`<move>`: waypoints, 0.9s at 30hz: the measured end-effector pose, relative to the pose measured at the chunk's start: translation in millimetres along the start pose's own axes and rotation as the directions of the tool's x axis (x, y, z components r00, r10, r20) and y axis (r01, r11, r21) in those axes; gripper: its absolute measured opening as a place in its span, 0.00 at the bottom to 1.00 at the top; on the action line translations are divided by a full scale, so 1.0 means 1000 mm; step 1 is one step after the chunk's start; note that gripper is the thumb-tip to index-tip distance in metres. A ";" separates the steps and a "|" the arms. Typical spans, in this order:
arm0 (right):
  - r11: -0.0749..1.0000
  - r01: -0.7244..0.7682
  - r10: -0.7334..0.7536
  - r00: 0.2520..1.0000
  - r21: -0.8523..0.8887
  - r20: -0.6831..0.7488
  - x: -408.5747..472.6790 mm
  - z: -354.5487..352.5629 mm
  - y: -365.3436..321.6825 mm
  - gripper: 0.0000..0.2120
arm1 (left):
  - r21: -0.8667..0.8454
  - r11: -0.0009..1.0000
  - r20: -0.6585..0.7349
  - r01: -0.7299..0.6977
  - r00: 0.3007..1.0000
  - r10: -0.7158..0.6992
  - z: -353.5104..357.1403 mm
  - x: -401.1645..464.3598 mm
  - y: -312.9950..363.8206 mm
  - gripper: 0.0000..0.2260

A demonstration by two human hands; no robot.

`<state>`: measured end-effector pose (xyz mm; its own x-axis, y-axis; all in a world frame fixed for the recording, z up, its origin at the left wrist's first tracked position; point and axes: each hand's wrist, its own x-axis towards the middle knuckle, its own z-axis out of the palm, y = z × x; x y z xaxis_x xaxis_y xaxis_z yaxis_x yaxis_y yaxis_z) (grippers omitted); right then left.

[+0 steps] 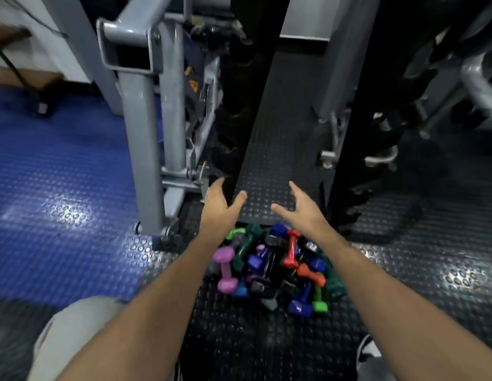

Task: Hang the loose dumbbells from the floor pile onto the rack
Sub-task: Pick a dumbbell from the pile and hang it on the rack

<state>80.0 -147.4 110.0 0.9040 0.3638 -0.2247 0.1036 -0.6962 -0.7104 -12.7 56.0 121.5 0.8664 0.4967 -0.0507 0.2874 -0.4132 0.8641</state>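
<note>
A pile of small coloured dumbbells (272,268) lies on the black studded floor below my arms, among them a pink one (226,269), a red one (292,248) and a blue one (301,306). Both arms reach out over the pile. My left hand (222,204) is spread, fingers straight, holding nothing, its tips near a black upright post (250,86). My right hand (301,207) is also spread and holds nothing, beside a second black upright (357,127) with dark toothed pegs. These uprights look like the rack.
A grey steel machine frame (141,127) stands on the left with its foot near the pile. Blue studded matting (55,188) covers the left floor. More grey equipment (470,78) sits at the far right. My knee in light shorts (74,334) is at the lower left.
</note>
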 end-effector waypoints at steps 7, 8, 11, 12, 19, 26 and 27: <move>0.986 -0.167 0.165 0.978 0.009 0.127 -0.010 0.072 0.081 0.40 | 0.062 0.959 0.126 0.276 0.951 -0.281 0.054 -0.037 -0.112 0.32; 0.976 -0.216 0.212 0.972 0.036 0.105 -0.014 0.078 0.092 0.38 | 0.080 0.950 0.138 0.301 0.941 -0.309 0.061 -0.043 -0.123 0.29; 0.938 -0.312 0.326 0.942 0.152 -0.083 -0.035 0.097 0.132 0.23 | 0.116 0.929 0.171 0.350 0.915 -0.366 0.086 -0.063 -0.149 0.21; 0.920 -0.342 0.374 0.912 0.192 -0.168 -0.043 0.102 0.144 0.20 | 0.126 0.930 0.178 0.346 0.914 -0.365 0.094 -0.071 -0.153 0.21; 0.765 -0.575 0.643 0.703 0.290 -0.304 -0.080 0.132 0.244 0.09 | 0.305 0.952 0.381 -0.011 0.918 -0.112 0.175 -0.102 -0.170 0.30; 0.652 -0.683 0.757 0.612 0.331 -0.229 -0.095 0.161 0.302 0.15 | 0.505 0.654 0.572 -0.563 0.786 0.235 0.240 -0.079 -0.158 0.40; 0.641 -0.692 0.766 0.608 0.331 -0.211 -0.095 0.165 0.308 0.16 | 0.516 0.585 0.618 -0.625 0.745 0.251 0.249 -0.074 -0.155 0.41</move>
<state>-42.1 -293.7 -197.3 0.7163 -0.4426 -0.5394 -0.6968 -0.4930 -0.5209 -19.5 -106.4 -133.3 0.9699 -0.2055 -0.1306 -0.1629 -0.9464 0.2789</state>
